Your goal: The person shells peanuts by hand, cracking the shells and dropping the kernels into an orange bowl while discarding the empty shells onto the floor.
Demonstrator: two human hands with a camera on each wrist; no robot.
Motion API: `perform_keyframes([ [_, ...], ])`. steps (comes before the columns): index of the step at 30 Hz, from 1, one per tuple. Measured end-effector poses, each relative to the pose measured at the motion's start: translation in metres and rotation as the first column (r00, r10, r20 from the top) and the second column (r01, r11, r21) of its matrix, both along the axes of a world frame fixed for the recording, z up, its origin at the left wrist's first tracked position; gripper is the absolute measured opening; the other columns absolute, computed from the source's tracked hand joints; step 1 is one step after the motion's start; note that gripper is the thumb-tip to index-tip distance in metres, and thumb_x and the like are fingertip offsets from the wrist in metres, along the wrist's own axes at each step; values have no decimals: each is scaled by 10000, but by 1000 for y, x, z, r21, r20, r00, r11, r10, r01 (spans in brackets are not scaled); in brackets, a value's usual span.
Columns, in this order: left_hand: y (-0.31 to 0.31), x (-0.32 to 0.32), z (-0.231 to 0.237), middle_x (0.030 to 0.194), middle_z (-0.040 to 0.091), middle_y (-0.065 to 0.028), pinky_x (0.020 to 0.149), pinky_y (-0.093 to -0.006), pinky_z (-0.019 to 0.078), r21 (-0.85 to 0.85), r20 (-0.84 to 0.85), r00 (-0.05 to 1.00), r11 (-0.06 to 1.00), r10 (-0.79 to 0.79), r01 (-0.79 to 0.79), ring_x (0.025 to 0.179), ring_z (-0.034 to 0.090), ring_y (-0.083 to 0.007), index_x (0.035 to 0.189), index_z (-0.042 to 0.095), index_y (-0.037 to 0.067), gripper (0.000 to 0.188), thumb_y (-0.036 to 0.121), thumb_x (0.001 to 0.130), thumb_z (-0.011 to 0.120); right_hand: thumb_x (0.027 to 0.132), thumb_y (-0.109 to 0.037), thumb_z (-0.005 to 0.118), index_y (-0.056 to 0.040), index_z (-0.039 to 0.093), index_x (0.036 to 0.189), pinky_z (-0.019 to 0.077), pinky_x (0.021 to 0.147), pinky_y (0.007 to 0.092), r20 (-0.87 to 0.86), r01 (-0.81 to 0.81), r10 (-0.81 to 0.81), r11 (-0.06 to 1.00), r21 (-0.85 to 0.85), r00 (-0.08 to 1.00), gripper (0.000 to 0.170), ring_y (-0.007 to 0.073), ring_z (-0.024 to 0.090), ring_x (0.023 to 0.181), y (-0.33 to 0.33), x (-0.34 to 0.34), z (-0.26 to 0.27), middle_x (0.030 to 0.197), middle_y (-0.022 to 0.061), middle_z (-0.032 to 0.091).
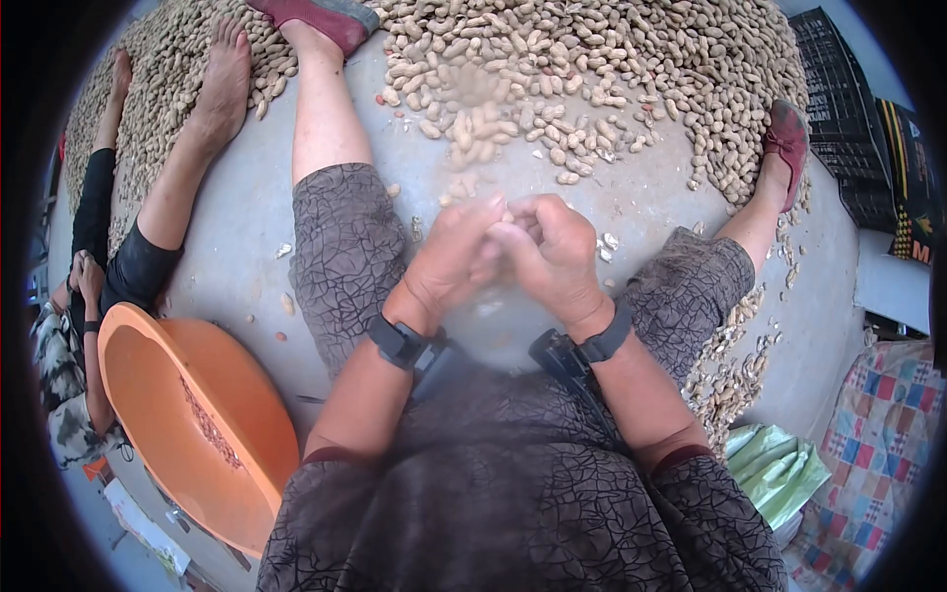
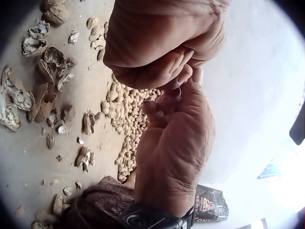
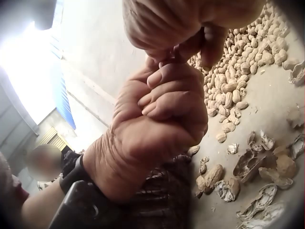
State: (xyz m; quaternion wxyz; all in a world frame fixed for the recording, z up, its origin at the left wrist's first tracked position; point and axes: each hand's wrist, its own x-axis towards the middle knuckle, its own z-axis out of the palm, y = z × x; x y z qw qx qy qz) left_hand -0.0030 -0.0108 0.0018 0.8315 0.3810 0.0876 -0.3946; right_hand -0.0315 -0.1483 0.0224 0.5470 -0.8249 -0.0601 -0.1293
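Note:
My left hand (image 1: pixel 452 255) and right hand (image 1: pixel 554 259) meet over the floor between my legs, fingertips together. Both pinch a small pale peanut (image 1: pixel 508 216), mostly covered by thumbs and fingers. In the left wrist view, the right hand (image 2: pixel 176 138) reaches up to the left hand (image 2: pixel 162 38), whose fingers are curled. From the right wrist, the left hand's fingers (image 3: pixel 174 95) show folded into the palm, beneath the right hand (image 3: pixel 186 24). A big heap of unshelled peanuts (image 1: pixel 592 49) spreads ahead of the hands.
An orange basin (image 1: pixel 187 434) with reddish kernels (image 1: pixel 209 424) stands at my left. Broken shells (image 1: pixel 735 370) lie by my right leg, near a green bag (image 1: pixel 779 474). Black crates (image 1: pixel 838 109) line the right side. Another person's bare foot (image 1: pixel 225 84) rests by the heap.

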Motion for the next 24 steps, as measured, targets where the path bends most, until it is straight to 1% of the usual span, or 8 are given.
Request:
perform_keyframes([
  [2,-2,1,3,574,445,42,389,-188,268,73,53,998,997,21,-25,441,360,-37,745,563,83,286,308,915,514,800,-51,647,29,563,826,485,517,286,-47,-4,6,999,40,999,118,163,624,574,0,-1,2,647,111,602],
  [6,0,-2,-5,598,452,46,424,-201,311,62,97,995,998,-28,22,487,390,-45,728,543,76,285,279,921,493,833,-35,607,32,558,807,500,538,245,-192,-37,102,948,315,976,88,115,613,583,1,-1,12,681,86,631],
  [7,-4,-5,-5,577,413,42,416,-199,286,110,202,979,994,-5,-18,469,345,-46,737,506,82,298,287,945,447,844,-28,590,33,557,797,502,543,231,-255,-7,117,919,395,960,84,99,608,588,1,-1,13,691,79,639],
  [11,-9,-9,-4,553,360,37,416,-207,250,277,419,907,958,-48,-77,453,282,-52,737,447,92,318,290,975,374,850,-21,569,34,557,780,495,532,227,-267,9,98,927,374,959,90,91,600,596,-2,0,12,692,79,640],
  [13,-11,-11,-1,564,369,32,418,-205,249,226,333,943,971,-3,-77,454,283,-53,750,453,87,314,290,976,372,861,-30,553,29,561,760,482,508,220,-390,102,88,892,440,917,117,82,593,589,-2,-1,16,666,66,620],
  [17,-20,-15,13,617,410,8,436,-204,258,152,175,978,978,112,-140,473,301,-62,788,471,70,294,286,968,385,881,-65,545,23,550,776,474,482,216,-448,200,73,824,531,891,137,81,582,564,-5,2,5,647,53,591],
  [20,-18,-13,7,661,433,-8,468,-210,285,20,202,973,993,111,-117,512,332,-68,816,481,56,243,251,943,413,897,-94,535,18,533,800,471,463,213,-431,222,53,795,564,901,149,84,571,535,-3,3,9,643,49,573],
  [24,-14,-10,-5,682,450,-19,497,-218,306,5,210,974,996,83,-86,551,359,-77,830,486,44,200,216,915,431,900,-98,534,18,521,812,475,460,218,-472,235,100,765,599,876,146,94,568,518,-7,6,4,649,59,576],
])
